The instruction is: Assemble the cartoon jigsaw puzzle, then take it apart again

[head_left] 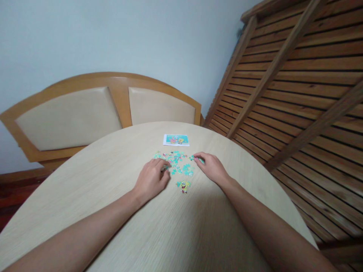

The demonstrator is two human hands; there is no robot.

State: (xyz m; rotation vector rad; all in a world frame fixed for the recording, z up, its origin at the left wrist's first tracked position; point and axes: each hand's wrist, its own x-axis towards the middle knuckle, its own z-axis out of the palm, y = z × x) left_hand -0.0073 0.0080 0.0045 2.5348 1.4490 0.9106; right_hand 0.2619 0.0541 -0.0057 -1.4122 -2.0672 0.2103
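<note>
Loose turquoise jigsaw puzzle pieces [177,156] lie in a scattered cluster at the middle of the table. At the cluster's left edge rests my left hand [153,176], palm down. Its fingers are bent over some pieces, the thumb stands apart from them, and no held piece shows. On the right side, my right hand [211,166] pinches a small puzzle piece [191,158] between thumb and forefinger. Nearer to me lies a joined section [184,186] showing a yellow cartoon character. Behind the loose pieces is a reference picture [177,140] with pink and yellow cartoon figures on turquoise.
The round, pale wooden table [113,226] fills the foreground. Beyond its far edge stands a wooden headboard [119,100] with cream padded panels, against a pale blue wall [113,34]. A slatted wooden frame [283,83] leans close along the right side.
</note>
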